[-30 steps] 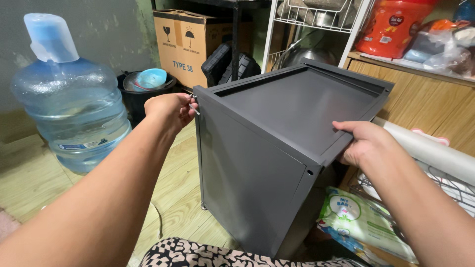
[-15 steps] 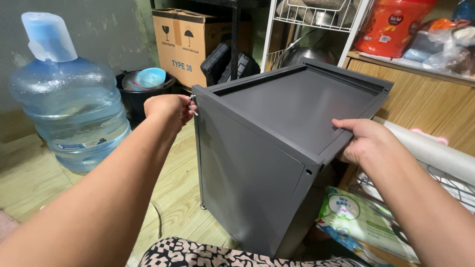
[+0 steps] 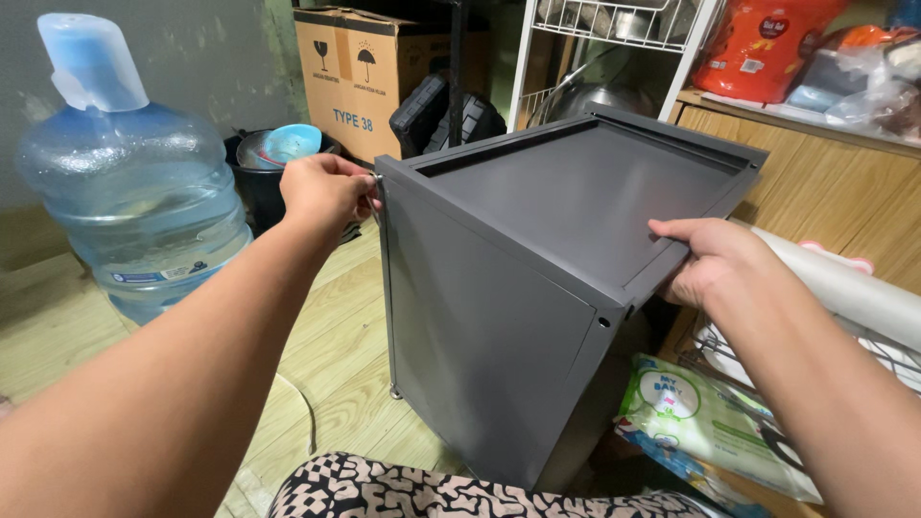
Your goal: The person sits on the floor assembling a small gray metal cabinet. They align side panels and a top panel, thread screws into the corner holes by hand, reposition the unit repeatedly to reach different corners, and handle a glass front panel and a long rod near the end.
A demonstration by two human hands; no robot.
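I had the dark grey plastic cabinet (image 3: 537, 288) between both hands, standing on the pale wood-plank floor (image 3: 336, 364) and leaning a little toward the far side, its recessed top panel facing up at me. My left hand (image 3: 326, 197) was closed at the upper left corner of the cabinet, fingers curled tight against the edge; whether they pinched some small part there I could not tell. My right hand (image 3: 710, 259) clamped the top rim at the right corner, thumb lying on the upper face and fingers tucked under the lip.

Just beyond my left hand sat a black bucket (image 3: 259, 182) with a light blue bowl (image 3: 291, 142) in it. Further out to the left of that grip stood a large clear water jug (image 3: 134, 211) with a pale blue cap, on the floor against a grey wall (image 3: 192, 58). Behind the bucket was a brown cardboard box (image 3: 360, 82).

Below my right hand lay a flat pack of wipes (image 3: 710, 422) in green and white wrapping, and just beside my right forearm ran a white roll (image 3: 844, 293). Past the cabinet's far edge rose a white wire rack (image 3: 614, 29), and right of it a wooden cupboard (image 3: 825, 182) carried a red-orange pouch (image 3: 763, 43). A black-and-white patterned cloth (image 3: 432, 489) lay nearest me.
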